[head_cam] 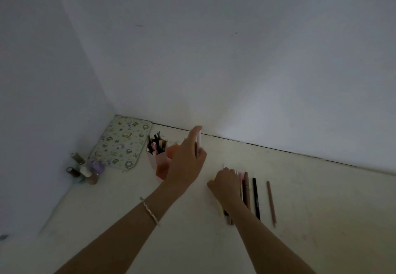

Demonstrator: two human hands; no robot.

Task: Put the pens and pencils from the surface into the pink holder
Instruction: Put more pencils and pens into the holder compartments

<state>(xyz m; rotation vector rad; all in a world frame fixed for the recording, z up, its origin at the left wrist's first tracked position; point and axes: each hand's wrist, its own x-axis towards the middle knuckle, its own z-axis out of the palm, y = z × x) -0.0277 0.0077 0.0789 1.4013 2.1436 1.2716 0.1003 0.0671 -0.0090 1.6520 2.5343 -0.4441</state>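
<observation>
A pink holder stands on the pale surface, with several pens and pencils upright in it. My left hand is raised just right of the holder, its fingers closed on a white pen held upright. My right hand rests palm down on a row of pens and pencils lying on the surface; whether its fingers grip one is hidden. A black pen and a brown pencil lie to the right of that hand.
An orange-pink holder stands beside the pink one, partly behind my left hand. A patterned fabric pouch lies in the corner. Several small bottles cluster at the left wall. Walls close off the back and left.
</observation>
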